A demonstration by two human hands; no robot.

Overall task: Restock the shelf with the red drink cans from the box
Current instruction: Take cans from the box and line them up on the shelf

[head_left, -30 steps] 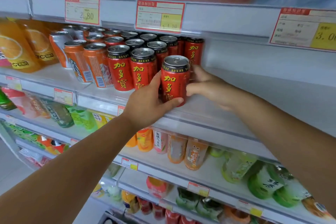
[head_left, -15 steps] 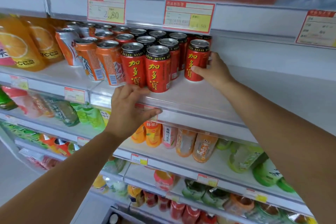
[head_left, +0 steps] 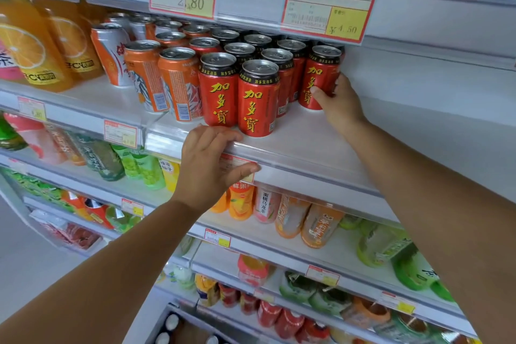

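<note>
Several red drink cans [head_left: 258, 98] with yellow characters stand in rows on the white shelf [head_left: 307, 145]. My right hand [head_left: 342, 107] grips the rightmost red can [head_left: 319, 72], thumb on its front and fingers behind it; the can stands upright on the shelf beside the second row. My left hand [head_left: 209, 165] rests on the shelf's front edge just below the front two cans, fingers over the rail and thumb along the price strip. It holds nothing.
Orange cans [head_left: 178, 84] and orange juice bottles [head_left: 30, 47] stand to the left of the red cans. The shelf to the right of the held can is bare. Lower shelves hold bottled drinks. A box with round can tops [head_left: 178, 327] shows at the bottom edge.
A second ago both hands held one red can at the shelf front. My left hand let go and dropped to the shelf edge; my right hand pushed the can back beside the rows.
</note>
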